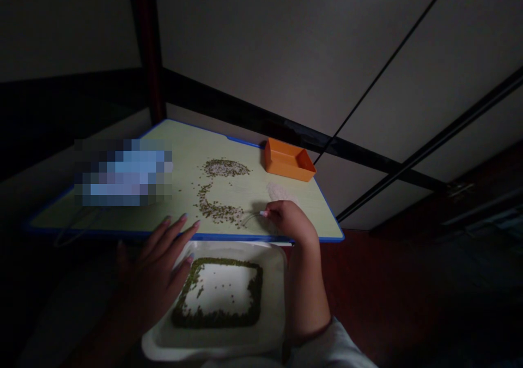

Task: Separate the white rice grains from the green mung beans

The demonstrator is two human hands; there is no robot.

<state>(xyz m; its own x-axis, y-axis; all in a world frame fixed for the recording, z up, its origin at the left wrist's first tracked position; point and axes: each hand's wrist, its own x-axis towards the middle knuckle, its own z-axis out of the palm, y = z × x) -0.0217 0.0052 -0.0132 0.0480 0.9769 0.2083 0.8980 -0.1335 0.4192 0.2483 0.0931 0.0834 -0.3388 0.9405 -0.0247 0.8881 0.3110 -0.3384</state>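
My right hand (286,217) pinches a pair of thin metal tweezers (252,215), their tips at the near right end of a curved scatter of small green beans (216,210) mixed with pale grains. A small heap of whitish grains (281,191), like rice, lies just beyond that hand. Farther back sits a mixed pile of green beans and pale grains (226,167). My left hand (163,259) is open, fingers spread over the table's near edge and the left side of a white tray (274,292). Green beans line the tray's bottom edges.
The pale yellow-green tabletop (180,145) has a blue rim. An orange box (286,164) stands at its far right corner. A blurred-out bright object (126,175) is on the left, with a thin cable near it. Panelled cabinets (286,47) rise behind the table.
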